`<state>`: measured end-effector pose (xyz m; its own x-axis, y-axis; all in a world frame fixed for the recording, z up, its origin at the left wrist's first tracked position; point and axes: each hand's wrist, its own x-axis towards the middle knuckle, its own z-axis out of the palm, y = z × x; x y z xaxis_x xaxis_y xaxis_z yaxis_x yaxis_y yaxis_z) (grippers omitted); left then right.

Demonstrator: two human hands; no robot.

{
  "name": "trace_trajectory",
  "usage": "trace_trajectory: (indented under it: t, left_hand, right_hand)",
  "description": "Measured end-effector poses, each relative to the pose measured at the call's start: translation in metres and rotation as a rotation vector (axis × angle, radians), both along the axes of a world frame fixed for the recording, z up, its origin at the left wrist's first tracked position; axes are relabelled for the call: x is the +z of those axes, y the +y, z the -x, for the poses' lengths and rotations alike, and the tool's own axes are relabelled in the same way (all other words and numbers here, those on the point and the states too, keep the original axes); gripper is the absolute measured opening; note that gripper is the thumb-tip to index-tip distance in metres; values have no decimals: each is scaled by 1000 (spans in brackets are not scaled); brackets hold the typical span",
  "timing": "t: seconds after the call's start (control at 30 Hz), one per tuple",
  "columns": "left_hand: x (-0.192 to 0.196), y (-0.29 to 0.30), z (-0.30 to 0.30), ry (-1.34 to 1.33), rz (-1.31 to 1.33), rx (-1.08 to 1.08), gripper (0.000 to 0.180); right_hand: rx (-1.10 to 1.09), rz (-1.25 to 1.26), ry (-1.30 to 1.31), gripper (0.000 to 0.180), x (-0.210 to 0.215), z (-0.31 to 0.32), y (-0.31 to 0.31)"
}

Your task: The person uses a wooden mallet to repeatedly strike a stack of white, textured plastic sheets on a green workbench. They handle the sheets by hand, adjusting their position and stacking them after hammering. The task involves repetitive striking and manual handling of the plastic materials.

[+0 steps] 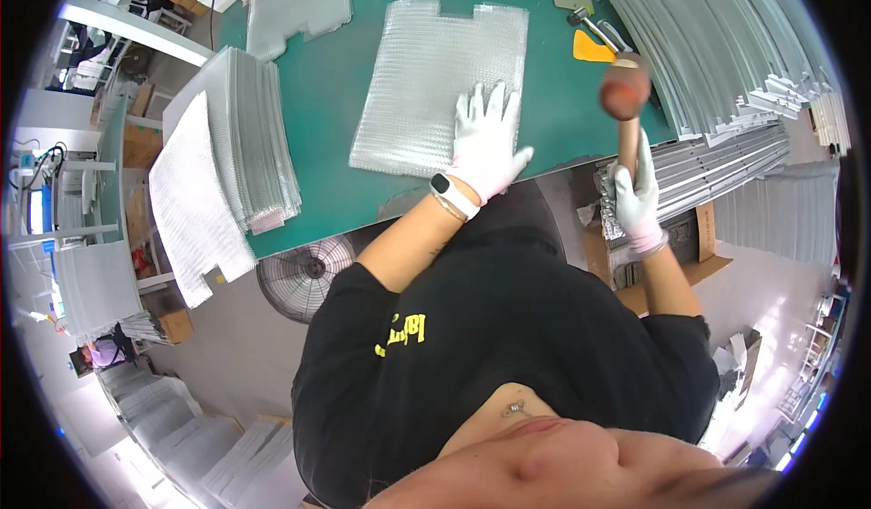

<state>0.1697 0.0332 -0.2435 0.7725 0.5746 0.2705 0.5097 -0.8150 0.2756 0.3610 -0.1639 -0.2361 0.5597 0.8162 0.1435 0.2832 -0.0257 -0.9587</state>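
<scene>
1 mesh sheet (pixel 426 73): my left hand (pixel 487 141) flat on it, fingers spread. 1 mallet (pixel 625 101), right of sheet: my right hand (pixel 635 196) fingers wrapped round handle.

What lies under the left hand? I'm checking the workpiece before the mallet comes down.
The left hand presses flat on a silvery finned sheet lying on the green table; whatever's beneath the sheet is covered.

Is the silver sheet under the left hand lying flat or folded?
Flat: the sheet is spread on the green table, with the left hand pressed palm-down on its near corner.
</scene>
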Motion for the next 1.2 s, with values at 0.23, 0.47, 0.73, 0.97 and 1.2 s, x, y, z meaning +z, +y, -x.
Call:
trace_trajectory:
  t: [0.23,0.47,0.73,0.97,1.2]
  left_hand:
    - [21,4,77,143,69,-243,65]
    - [67,29,125,513,139,-56,33]
    - [-16,45,41,192,-39,-30,66]
    - [-14,45,44,205,-1,-33,66]
    - [-21,47,46,155,-12,-37,67]
  right_hand:
    - [-211,-157,308,68,-35,24,-25]
    - [-6,141,-71,62,-13,-29,-22]
    - [427,-83,-367,59,9,-57,46]
    - [716,130,-998,52,58,-77,96]
    - [992,344,-1189,62,51,-86,103]
